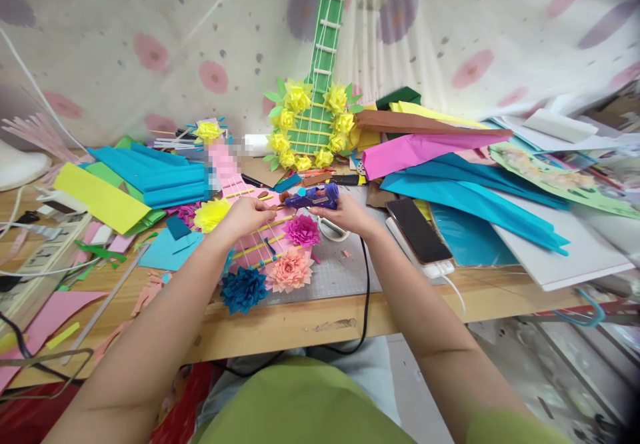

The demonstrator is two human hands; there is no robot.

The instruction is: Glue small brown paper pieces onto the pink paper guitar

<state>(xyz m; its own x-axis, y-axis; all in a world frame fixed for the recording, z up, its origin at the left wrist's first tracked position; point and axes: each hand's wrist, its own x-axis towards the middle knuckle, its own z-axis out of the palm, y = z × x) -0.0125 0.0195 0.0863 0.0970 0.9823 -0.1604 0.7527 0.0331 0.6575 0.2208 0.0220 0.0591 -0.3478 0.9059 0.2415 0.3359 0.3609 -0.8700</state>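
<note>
My right hand (349,213) is closed around a purple-blue hot glue gun (313,197), its nozzle pointing left. Opposite the nozzle, my left hand (249,215) pinches a small brown piece, mostly hidden by the fingers. Both hands are above a pink paper guitar (253,239) with white strings and yellow strips across it. Around its body sit a yellow paper flower (212,215), a magenta flower (302,230), a peach flower (290,269) and a dark blue flower (244,291).
A green paper guitar (326,51) ringed with yellow flowers leans at the back. Folded blue paper (150,176) lies left, more coloured paper (470,197) right. A phone (419,231) rests near the right arm. The glue gun's black cord (367,284) drops over the table edge (310,331).
</note>
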